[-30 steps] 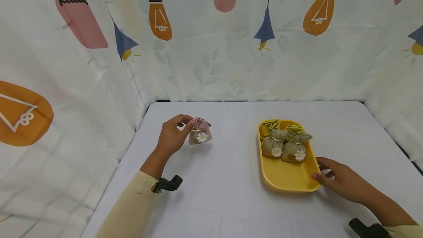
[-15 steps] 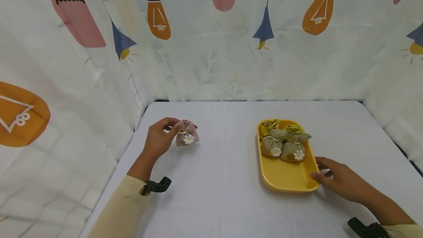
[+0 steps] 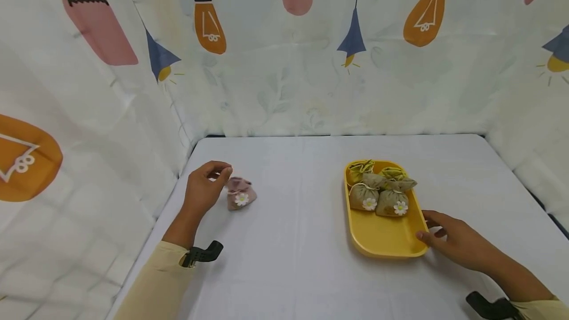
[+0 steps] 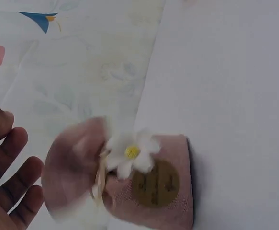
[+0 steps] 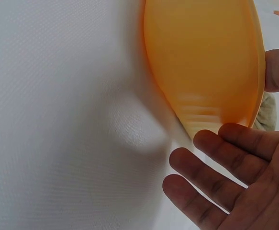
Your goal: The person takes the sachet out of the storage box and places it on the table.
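Left hand (image 3: 203,189): no longer on the pink pouch (image 3: 242,194); half a second ago I pinch its gathered top, now my fingers are relaxed and apart from it, just beside.
Pink pouch place: over the left part of the white tabletop (image 3: 289,251), lower and a little more to the left than before; whether its base fully rests there, I cannot tell.
Pink pouch look: matte cloth, full below, tied by a pale cord (image 4: 100,179), with a white flower (image 4: 132,152) and a round brown sticker (image 4: 156,184).
Hard to see: the pouch's top is blurred in my left wrist view, and I cannot read the sticker.
Right hand (image 3: 453,241): clamped lightly on the yellow tray (image 3: 386,238) near its corner, thumb at the rim, lower fingers spread outside; almost same as earlier.
Yellow tray: smooth, shiny, oblong with rounded corners; cut off in my right wrist view.
Inside the tray: two grey-green pouches (image 3: 392,202) in front, tied and with flowers, partly hiding the yellow-green pouches (image 3: 357,172) behind.
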Motion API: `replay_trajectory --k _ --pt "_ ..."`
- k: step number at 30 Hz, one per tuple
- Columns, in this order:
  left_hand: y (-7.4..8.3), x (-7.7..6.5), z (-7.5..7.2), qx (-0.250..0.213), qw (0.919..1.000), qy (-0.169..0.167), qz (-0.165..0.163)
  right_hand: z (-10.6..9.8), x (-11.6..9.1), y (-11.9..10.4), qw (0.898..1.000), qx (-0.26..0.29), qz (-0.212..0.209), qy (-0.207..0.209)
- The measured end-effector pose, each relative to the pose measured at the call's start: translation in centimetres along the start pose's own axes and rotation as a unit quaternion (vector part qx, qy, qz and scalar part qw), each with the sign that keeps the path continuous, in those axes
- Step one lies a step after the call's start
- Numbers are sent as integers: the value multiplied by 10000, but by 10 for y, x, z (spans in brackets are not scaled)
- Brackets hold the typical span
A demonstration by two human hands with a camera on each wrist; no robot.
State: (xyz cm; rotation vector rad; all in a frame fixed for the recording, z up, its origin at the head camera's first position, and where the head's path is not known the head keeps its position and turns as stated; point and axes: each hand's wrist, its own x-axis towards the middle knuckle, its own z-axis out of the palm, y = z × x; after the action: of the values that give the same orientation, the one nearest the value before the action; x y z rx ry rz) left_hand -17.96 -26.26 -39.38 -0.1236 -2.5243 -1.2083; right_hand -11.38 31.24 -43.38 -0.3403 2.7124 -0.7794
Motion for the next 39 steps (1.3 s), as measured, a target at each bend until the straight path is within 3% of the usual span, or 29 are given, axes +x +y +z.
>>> replay_trajectory --k 6,16,22,30,39 --pt "6 1 1 -291 9995 74 86 -2 2 -1 10000 -26 -18 12" --pt "15 -2 11 -453 9984 -330 -100 2 2 -4 9999 95 63 -99" --pt "27 -1 27 -427 9968 -586 -346 2 2 -6 9999 101 -35 -81" --pt "42 3 52 -574 9950 -794 177 -1 1 -4 9999 55 -99 -8" --pt "51 6 83 -592 9904 -1160 456 0 -1 -1 9999 103 0 -8"
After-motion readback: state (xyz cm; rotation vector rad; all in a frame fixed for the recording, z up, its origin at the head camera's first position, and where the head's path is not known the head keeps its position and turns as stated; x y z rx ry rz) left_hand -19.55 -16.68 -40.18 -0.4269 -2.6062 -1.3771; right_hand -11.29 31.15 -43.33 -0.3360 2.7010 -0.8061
